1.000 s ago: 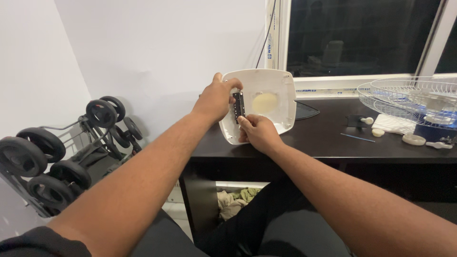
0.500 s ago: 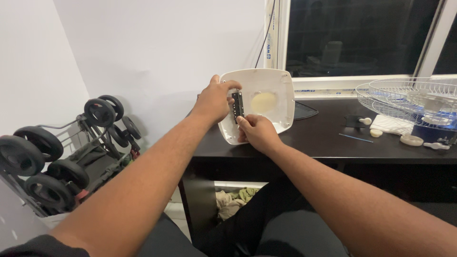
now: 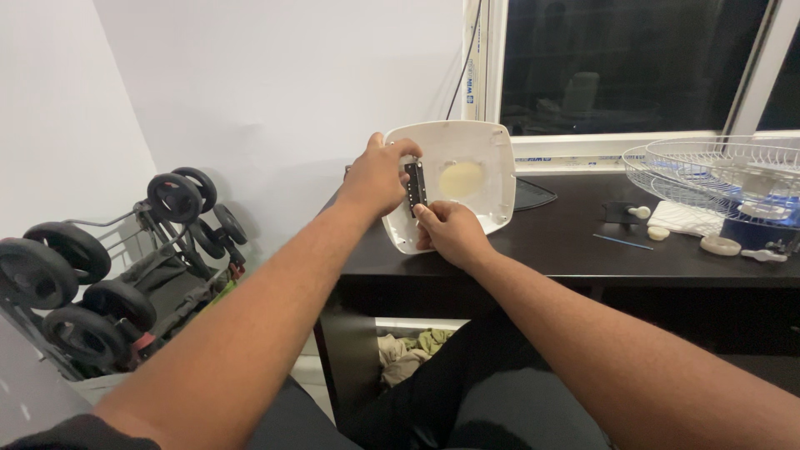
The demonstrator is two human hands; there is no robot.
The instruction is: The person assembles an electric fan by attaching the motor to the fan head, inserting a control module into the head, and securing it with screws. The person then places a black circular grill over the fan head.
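A white, rounded-square plastic base plate (image 3: 483,158) stands tilted on its edge on the dark desk (image 3: 567,242), its underside facing me with a pale yellow disc in the middle. My left hand (image 3: 377,177) grips the plate's upper left edge. My right hand (image 3: 450,230) holds the lower left part, fingertips at the bottom of a small black strip (image 3: 416,185) fixed to the plate.
Wire fan guards (image 3: 721,171) lie at the desk's right with small white plastic parts (image 3: 722,244) and a thin blue stick (image 3: 622,242). A folded stroller with black wheels (image 3: 108,267) stands at the left. A dark window is behind. Cloth lies under the desk.
Both hands stay on the plate; the view has shifted only slightly and the plate is held about the same.
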